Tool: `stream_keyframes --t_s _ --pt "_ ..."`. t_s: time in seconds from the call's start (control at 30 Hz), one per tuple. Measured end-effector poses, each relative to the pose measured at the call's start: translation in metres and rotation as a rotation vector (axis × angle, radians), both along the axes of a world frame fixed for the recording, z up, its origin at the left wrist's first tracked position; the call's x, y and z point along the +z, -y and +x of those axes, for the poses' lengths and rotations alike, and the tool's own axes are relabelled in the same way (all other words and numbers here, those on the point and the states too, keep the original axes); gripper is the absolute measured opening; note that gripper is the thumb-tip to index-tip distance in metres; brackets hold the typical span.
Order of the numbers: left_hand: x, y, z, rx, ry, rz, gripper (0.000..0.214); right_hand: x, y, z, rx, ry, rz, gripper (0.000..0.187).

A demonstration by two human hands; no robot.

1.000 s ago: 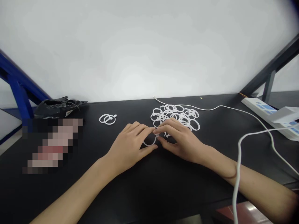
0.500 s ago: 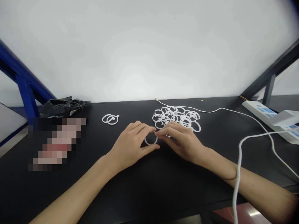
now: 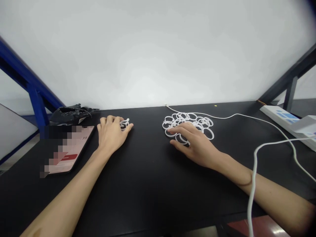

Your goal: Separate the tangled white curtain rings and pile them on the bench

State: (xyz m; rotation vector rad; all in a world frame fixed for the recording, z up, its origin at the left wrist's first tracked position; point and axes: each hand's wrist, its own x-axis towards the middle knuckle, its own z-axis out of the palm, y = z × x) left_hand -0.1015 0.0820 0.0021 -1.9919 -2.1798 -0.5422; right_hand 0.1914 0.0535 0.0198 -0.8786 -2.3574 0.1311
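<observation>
At the left of the table, my left hand (image 3: 111, 131) is lowered over a few thin white rings (image 3: 124, 124), thumb apart from the fingers. One ring has a small knob, and the hand partly hides the group. Whether a ring lies under the palm cannot be seen. Farther right, my right hand (image 3: 195, 141) reaches over the near side of a heap of similar white rings (image 3: 208, 133). Its thumb and fingers are spread, and nothing shows between them.
A phone (image 3: 74, 153), partly pixelated, lies left of my left arm. Behind it is a crumpled black plastic bag (image 3: 71, 113). A white cable (image 3: 254, 171) crosses over my right forearm, near a white-and-blue box-like object (image 3: 283, 115). Blue frame bars (image 3: 37, 102) stand at left.
My left hand has moved left, from the middle, where a ring was between both hands, to the small group of rings. My right hand has opened and stayed near the heap.
</observation>
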Motion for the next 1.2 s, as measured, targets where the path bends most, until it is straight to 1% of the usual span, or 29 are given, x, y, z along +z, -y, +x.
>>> stream_keyframes --t_s 0.2,0.4,0.67,0.83,0.93,1.07,1.2 --pt "-0.006 -0.003 -0.003 0.025 -0.001 -0.026 0.058 0.000 -0.001 0.000 0.003 0.022 -0.008 0.023" --pt "-0.007 -0.006 -0.003 0.113 0.021 -0.017 0.051 0.000 -0.001 0.001 -0.034 0.072 -0.004 0.022" --pt "-0.005 -0.005 -0.002 0.126 0.061 -0.056 0.049 -0.008 -0.006 0.001 -0.110 0.221 0.132 0.027" --pt "-0.005 -0.005 -0.002 0.123 0.066 -0.050 0.048 -0.012 -0.007 -0.001 -0.134 0.290 0.147 0.020" --pt "-0.004 -0.005 -0.003 0.116 0.069 -0.049 0.048 -0.013 -0.006 -0.003 -0.125 0.289 0.157 0.013" --pt "-0.004 -0.005 -0.003 0.103 0.065 -0.050 0.048 -0.010 -0.006 -0.003 -0.090 0.254 0.163 0.014" --pt "-0.003 -0.006 -0.003 0.083 0.066 -0.054 0.048 -0.006 -0.003 -0.001 -0.042 0.179 0.105 0.011"
